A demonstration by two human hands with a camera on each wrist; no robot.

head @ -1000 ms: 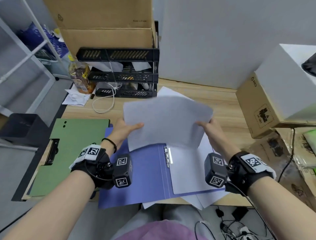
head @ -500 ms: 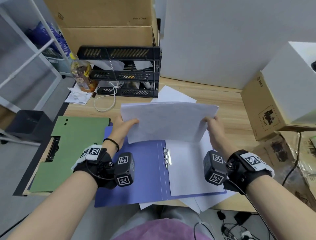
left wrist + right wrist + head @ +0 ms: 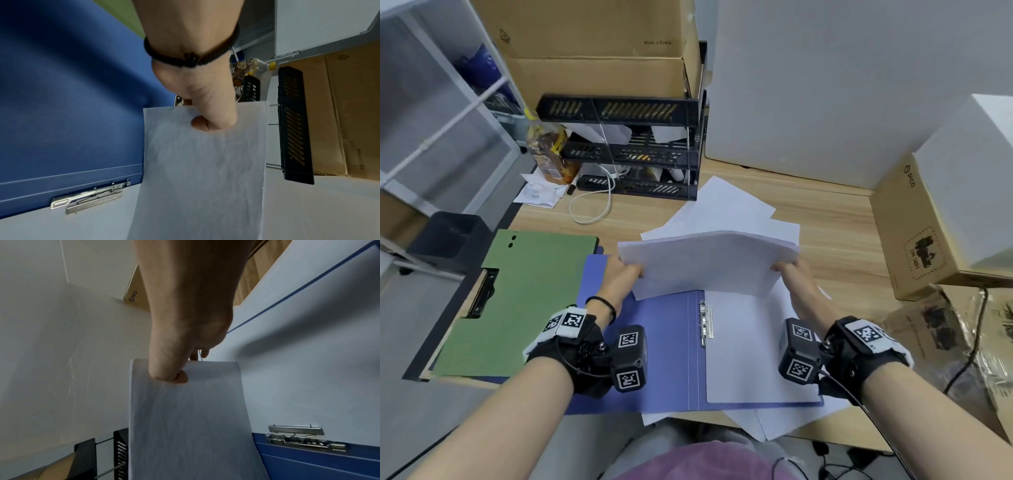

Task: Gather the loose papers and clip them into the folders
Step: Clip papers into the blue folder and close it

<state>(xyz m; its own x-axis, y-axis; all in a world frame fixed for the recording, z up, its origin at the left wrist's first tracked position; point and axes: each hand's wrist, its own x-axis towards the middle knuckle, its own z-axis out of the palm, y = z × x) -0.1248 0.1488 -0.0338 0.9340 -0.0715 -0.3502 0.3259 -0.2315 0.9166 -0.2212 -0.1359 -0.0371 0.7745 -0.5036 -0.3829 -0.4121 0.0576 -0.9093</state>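
A wooden surface [image 3: 825,219] carries a green folder [image 3: 517,294] left of the hands and an open blue folder [image 3: 664,359] beneath them, a black tray rack [image 3: 626,150] beyond. The left hand [image 3: 619,277] and right hand [image 3: 791,274] each pinch an end of a paper stack [image 3: 709,263] above the blue folder. Their fingers behind the sheets are hidden; loose papers [image 3: 726,205] lie partly covered beyond.

sheets [image 3: 709,263] above folder [image 3: 654,359], clipboard [image 3: 524,301] left

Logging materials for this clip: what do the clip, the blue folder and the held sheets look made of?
Clip: bright metal, likely steel; it glints.
Blue folder: matte card or thin plastic; a scored spine shows.
Sheets: thin white paper, sagging between both hands.
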